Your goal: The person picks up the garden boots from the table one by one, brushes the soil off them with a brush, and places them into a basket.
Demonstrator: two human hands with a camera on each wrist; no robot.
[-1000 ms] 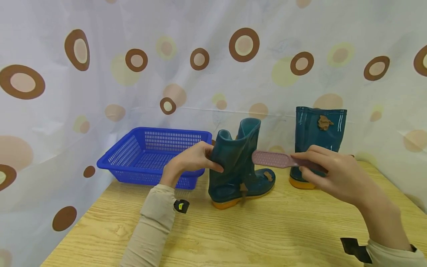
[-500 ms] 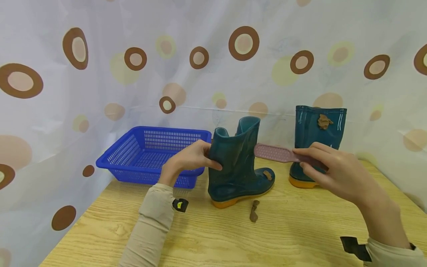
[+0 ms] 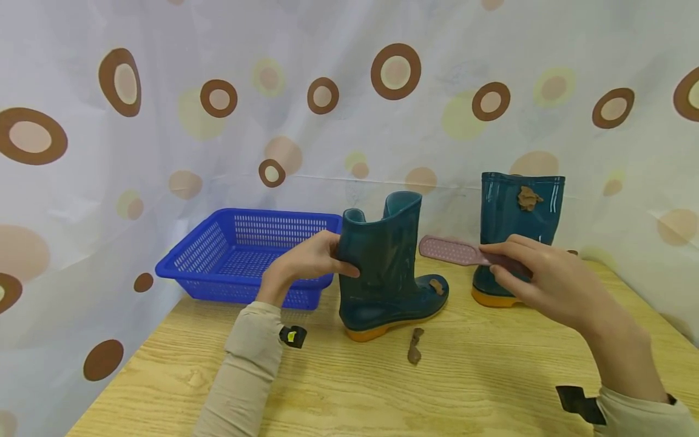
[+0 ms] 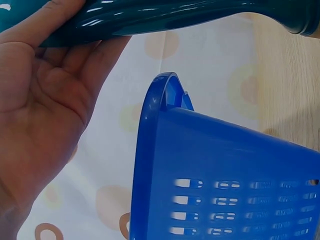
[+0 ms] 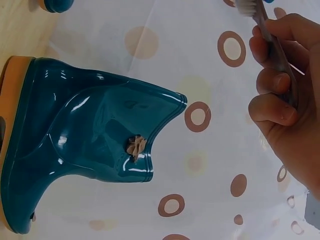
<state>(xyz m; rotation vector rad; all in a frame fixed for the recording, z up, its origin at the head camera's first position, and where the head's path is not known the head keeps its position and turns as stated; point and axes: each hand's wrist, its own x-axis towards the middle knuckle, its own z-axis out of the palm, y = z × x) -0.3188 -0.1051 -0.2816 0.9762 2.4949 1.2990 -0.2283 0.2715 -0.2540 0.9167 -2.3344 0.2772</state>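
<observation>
One clump (image 3: 415,347) had dropped to the table (image 3: 327,394).
Left hand (image 3: 307,261) gripped a boot (image 3: 384,264); right hand (image 3: 553,282) held a brush (image 3: 450,250) beside it.

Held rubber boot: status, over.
Left hand grips teal rubber boot. Right hand holds pink brush. Brown clump on boot's toe; nothing seen blocking brush.

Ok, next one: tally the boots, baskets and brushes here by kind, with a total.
Boots: 2 (near boot, far boot)
Baskets: 1 (blue basket)
Brushes: 1 (pink brush)
Total: 4
</observation>
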